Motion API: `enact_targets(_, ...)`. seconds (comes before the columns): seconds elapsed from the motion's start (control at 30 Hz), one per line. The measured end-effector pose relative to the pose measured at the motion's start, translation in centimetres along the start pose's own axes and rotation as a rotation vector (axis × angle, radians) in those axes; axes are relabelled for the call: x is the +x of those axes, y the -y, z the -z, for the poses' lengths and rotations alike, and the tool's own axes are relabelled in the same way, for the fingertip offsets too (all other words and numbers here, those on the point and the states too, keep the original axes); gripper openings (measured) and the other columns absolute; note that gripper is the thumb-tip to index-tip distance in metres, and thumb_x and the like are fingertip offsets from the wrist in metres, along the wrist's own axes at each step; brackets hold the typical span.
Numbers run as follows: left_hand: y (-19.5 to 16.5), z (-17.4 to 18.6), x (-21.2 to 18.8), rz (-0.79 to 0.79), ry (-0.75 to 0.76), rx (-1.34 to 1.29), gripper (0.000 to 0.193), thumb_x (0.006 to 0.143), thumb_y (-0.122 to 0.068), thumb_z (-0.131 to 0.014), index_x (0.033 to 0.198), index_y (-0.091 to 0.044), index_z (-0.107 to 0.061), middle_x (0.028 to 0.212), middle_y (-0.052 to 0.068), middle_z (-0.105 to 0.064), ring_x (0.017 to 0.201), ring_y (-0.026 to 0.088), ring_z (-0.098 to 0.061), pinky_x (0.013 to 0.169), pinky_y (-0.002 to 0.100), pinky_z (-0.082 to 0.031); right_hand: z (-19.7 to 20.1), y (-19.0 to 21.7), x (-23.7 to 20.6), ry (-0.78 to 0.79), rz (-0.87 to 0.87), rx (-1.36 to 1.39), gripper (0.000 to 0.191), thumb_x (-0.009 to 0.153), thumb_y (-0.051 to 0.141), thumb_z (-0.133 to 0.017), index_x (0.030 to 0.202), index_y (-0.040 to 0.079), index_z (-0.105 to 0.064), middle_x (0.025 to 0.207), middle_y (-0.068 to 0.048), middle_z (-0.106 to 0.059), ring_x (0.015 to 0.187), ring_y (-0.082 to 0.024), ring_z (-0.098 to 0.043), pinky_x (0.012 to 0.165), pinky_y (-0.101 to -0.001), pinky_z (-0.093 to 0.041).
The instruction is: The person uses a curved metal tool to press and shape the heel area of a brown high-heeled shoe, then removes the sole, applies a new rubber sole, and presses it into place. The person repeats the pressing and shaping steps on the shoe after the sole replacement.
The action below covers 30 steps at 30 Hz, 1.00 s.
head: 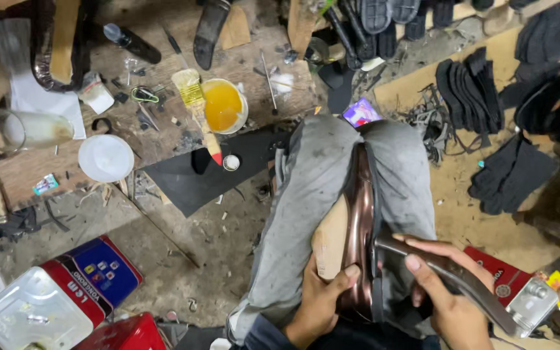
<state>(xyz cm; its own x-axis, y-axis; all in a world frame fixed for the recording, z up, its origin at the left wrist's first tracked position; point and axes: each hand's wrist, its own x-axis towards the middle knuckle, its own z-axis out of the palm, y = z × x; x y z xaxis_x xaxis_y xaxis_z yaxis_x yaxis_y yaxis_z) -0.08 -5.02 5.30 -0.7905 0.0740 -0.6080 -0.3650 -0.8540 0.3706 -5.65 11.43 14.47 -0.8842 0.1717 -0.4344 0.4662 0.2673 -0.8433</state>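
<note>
At the bottom of the frame, the left hand (322, 301) was closed around a bronze shoe upper (360, 227) that stood on its edge between the person's knees, thumb pressed on its side. The right hand (445, 291) gripped the handle of a metal tool (468, 282), with its nose laid against the shoe. It seemed the person was pulling the upper tight over its form; the next pull would probably need a steady hold from the left hand.

In the lower left lay a rectangular red and blue tin (89, 279) beside a clear plastic box (34, 314), and a red tin (124, 334) sat at the bottom edge. A flat red packet (497, 275) lay under the tool at lower right. Higher, near the centre, a small purple packet (361, 111) rested by the knees. In the upper middle stood a yellow glue pot (223, 105) with a brush (196, 107), and a white round lid (105, 157) lay to the left.
</note>
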Motion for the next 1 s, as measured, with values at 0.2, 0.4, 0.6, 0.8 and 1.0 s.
enact_targets(0.2, 0.2, 0.4, 0.2, 0.029, -0.009, 0.067, 0.063, 0.083, -0.003, -0.077, 0.14, -0.001, -0.052, 0.12, 0.008, -0.069, 0.104, 0.018, -0.069, 0.088, 0.031, -0.058, -0.3, 1.2, 1.7, 0.009, -0.094, 0.279, 0.03, 0.093, 0.008, -0.073, 0.119, -0.006, -0.073, 0.077, -0.012, -0.068, 0.047, -0.015, -0.056, 0.042, -0.0287, -0.045)
enact_targets(0.4, 0.4, 0.3, 0.2, 0.025, -0.005, 0.053, 0.064, 0.085, -0.004, -0.077, 0.143, -0.002, -0.051, 0.122, 0.008, -0.068, 0.104, 0.017, -0.067, 0.087, 0.03, -0.057, 0.2, 2.3, 2.7, 0.034, -0.083, 0.051, 0.03, 0.091, 0.01, -0.072, 0.117, -0.004, -0.074, 0.084, -0.012, -0.073, 0.049, -0.012, -0.057, 0.044, -0.0262, -0.046)
enact_targets(0.6, 0.4, 0.2, 0.2, 0.011, 0.003, 0.06, 0.062, 0.087, 0.0, -0.076, 0.144, -0.002, -0.052, 0.125, 0.007, -0.067, 0.107, 0.014, -0.067, 0.087, 0.025, -0.056, 0.1, 3.6, 3.8, 0.106, 0.154, -0.231, 0.027, 0.091, 0.011, -0.074, 0.114, -0.003, -0.075, 0.093, -0.008, -0.077, 0.051, -0.008, -0.059, 0.047, -0.0218, -0.048)
enact_targets(0.8, 1.2, 0.9, 0.6, 0.078, -0.101, 0.069, 0.066, 0.08, 0.0, -0.078, 0.141, -0.006, -0.052, 0.121, 0.005, -0.066, 0.098, 0.013, -0.066, 0.078, 0.028, -0.058, -0.4, 4.4, 4.3, 0.07, -0.002, -0.045, 0.031, 0.091, 0.011, -0.075, 0.117, -0.004, -0.077, 0.078, -0.011, -0.073, 0.048, -0.011, -0.057, 0.043, -0.025, -0.045)
enact_targets(1.0, 2.0, 1.2, 0.9, 0.02, -0.08, 0.1, 0.07, 0.078, -0.001, -0.08, 0.141, -0.005, -0.052, 0.122, 0.005, -0.065, 0.1, 0.014, -0.066, 0.079, 0.027, -0.058, -0.6, 4.9, 5.4, 0.094, -0.133, 0.198, 0.031, 0.092, 0.012, -0.075, 0.119, -0.003, -0.076, 0.08, -0.007, -0.069, 0.049, -0.011, -0.056, 0.043, -0.0264, -0.046)
